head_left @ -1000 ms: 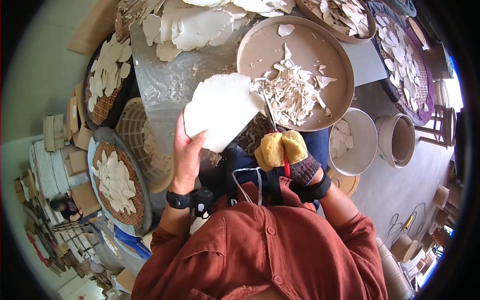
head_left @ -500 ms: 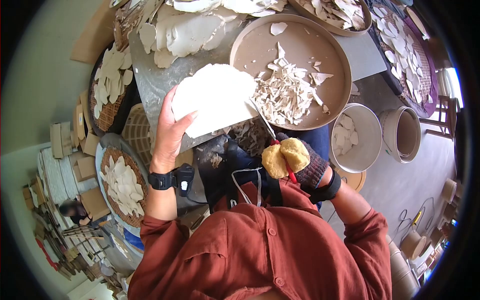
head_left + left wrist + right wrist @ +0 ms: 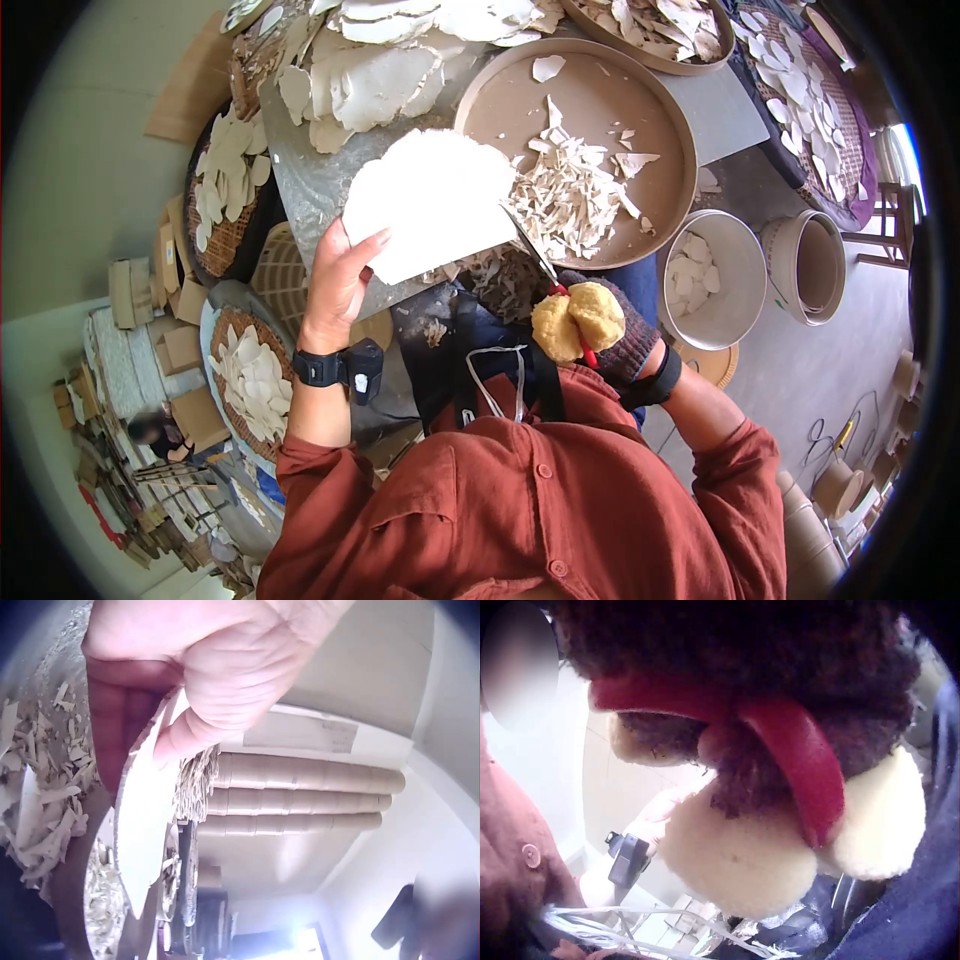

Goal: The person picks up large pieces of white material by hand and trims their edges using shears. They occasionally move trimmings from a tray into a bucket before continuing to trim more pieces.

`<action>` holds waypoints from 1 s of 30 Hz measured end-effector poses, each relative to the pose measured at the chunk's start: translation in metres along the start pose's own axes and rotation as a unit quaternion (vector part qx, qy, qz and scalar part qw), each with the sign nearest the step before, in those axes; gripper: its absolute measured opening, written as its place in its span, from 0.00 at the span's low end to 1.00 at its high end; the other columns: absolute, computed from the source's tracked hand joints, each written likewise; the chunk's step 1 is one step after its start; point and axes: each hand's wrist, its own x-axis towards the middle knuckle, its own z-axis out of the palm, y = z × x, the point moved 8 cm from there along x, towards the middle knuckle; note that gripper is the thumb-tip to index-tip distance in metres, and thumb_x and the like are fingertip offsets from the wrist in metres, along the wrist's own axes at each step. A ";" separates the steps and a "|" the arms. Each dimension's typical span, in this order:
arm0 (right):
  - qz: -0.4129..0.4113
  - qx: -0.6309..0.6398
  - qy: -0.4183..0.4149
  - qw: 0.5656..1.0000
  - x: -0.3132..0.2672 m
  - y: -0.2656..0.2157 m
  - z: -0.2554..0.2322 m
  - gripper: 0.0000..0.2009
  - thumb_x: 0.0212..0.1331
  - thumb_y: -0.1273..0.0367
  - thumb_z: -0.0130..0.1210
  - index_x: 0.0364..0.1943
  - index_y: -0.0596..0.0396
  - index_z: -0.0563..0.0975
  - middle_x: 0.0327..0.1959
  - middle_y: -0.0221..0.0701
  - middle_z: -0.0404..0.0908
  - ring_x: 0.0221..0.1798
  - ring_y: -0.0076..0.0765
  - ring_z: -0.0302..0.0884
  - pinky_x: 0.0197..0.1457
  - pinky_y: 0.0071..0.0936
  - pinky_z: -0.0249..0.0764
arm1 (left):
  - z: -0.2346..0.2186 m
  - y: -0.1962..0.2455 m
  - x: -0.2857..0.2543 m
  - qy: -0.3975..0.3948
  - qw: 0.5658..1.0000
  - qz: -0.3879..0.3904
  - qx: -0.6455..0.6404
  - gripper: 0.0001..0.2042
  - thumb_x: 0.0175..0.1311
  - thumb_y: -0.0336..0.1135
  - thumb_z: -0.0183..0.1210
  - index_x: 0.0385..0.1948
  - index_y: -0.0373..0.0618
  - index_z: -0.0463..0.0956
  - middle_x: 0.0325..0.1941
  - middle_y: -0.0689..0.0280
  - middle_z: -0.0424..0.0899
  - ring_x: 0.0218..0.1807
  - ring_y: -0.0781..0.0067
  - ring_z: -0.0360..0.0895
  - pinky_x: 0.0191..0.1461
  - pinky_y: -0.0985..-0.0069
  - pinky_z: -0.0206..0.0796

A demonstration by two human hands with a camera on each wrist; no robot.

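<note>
My left hand [image 3: 340, 275] pinches a flat white sheet [image 3: 430, 200] by its left side, thumb on the near face and fingers behind. The sheet is thin, with a wavy far edge and a straight near edge; the left wrist view shows it almost edge-on. In my right hand [image 3: 632, 335], covered by a dark knitted glove, is a pair of scissors [image 3: 537, 250] with red handles [image 3: 810, 776]. Yellow foam pads [image 3: 600, 312] wrap the gloved fingers. The blade tips lie right at the sheet's right edge.
A round tray [image 3: 679, 130] of white scraps stands just beyond the scissors. Stacked white sheets [image 3: 385, 85] lie on the metal table [image 3: 300, 180]. At right is a white bucket [image 3: 735, 315] with cut pieces; woven trays [image 3: 222, 375] of pieces sit at left.
The left hand has carried the sheet left and slightly away, turning it so its straight edge faces me. The scissors have shifted slightly right and now slant to the left. Little differs over the last half second.
</note>
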 end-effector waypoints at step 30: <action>0.073 0.349 -0.096 0.929 0.010 0.011 0.041 0.12 0.60 0.71 0.54 0.46 0.62 0.75 0.45 0.37 0.79 0.49 0.31 0.77 0.55 0.29 0.73 | -0.045 0.034 -0.038 0.012 0.959 0.255 0.120 0.05 0.56 0.29 0.55 0.27 0.49 0.81 0.65 0.55 0.64 0.65 0.56 0.62 0.67 0.63 0.55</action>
